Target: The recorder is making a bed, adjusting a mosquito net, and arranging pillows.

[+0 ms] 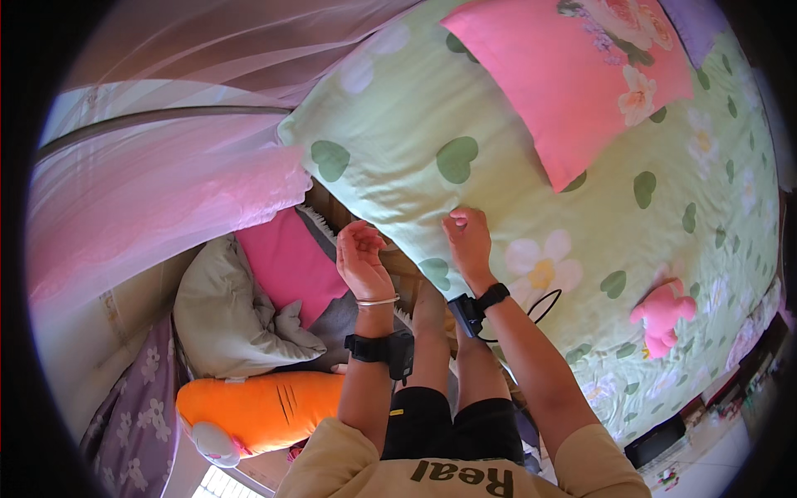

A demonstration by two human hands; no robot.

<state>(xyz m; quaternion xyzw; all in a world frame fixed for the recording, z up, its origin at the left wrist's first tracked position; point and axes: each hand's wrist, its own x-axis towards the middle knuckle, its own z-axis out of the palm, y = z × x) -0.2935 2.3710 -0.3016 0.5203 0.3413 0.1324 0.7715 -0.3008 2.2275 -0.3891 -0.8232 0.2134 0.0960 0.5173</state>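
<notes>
My left hand (363, 260) is raised beside the bed's edge, palm partly up, fingers loosely bent and holding nothing. It wears a bangle, with a strapped black device on the forearm. Over the bed, my right hand (471, 244) has its fingers curled towards the thumb; I cannot tell if it touches the cover. A black device and a cable hang at that wrist. Beneath it spreads a pale green bed cover (392, 199) with hearts and flowers, wrinkled near the edge. A pink floral pillow (560, 93) lies farther up the bed.
A pink plush toy (665, 316) rests on the bed at right. On my left are a grey-beige cushion (218, 311), a bright pink cloth (289, 261) and an orange plush cushion (268, 408). Sheer pink netting (168, 187) hangs by a curved pole (168, 114).
</notes>
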